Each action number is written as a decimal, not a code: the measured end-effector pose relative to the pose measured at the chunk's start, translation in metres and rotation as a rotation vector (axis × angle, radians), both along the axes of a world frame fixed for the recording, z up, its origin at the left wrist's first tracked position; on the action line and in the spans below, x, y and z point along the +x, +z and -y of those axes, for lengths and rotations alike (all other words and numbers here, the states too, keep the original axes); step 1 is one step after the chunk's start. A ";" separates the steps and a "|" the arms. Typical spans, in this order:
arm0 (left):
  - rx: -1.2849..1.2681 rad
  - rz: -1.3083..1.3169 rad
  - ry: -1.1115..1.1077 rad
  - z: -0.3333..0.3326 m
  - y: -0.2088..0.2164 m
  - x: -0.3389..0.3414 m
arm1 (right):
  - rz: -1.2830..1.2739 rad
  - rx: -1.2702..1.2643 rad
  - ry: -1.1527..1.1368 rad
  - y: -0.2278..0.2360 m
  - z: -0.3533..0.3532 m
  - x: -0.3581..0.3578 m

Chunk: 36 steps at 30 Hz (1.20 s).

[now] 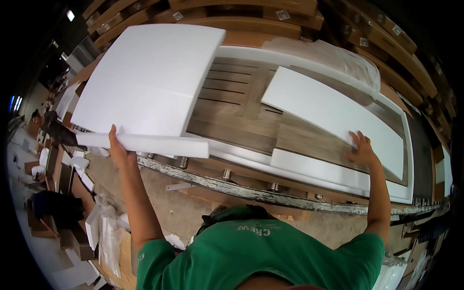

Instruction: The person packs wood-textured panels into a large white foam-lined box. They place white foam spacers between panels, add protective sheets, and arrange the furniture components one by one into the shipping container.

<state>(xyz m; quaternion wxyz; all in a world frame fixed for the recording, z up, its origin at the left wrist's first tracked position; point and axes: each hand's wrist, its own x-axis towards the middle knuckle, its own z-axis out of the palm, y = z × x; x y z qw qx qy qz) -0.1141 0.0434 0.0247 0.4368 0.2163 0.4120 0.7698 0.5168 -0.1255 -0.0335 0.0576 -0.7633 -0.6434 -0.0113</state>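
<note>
My left hand [119,149] grips a long, narrow white foam strip [166,145], held level along the near edge of a large white foam sheet [150,77]. That sheet covers the left part of a brown wood-grain furniture panel [232,111] with dark slots. A smaller white foam board [333,113] lies slanted across the panel's right part. At its near edge rests my right hand [361,149], fingers spread and touching the board. White foam edging [309,166] runs along the panel's near side.
The work lies on a roller conveyor with a worn white rail [227,186]. Clear plastic wrap [333,60] is bunched behind the panel. Stacked cardboard cartons [386,29] stand at the back. Other people [55,128] are at the far left, among cardboard and foam pieces.
</note>
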 end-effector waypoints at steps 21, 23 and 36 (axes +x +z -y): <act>0.178 -0.025 -0.251 -0.118 -0.008 0.030 | -0.483 0.347 0.590 0.073 -0.141 -0.329; 0.100 -0.032 -0.310 -0.122 -0.010 0.043 | -0.324 0.349 0.775 0.074 -0.156 -0.393; -0.324 -0.222 -0.648 -0.175 -0.052 0.023 | -0.485 0.061 -0.226 0.006 -0.123 -0.289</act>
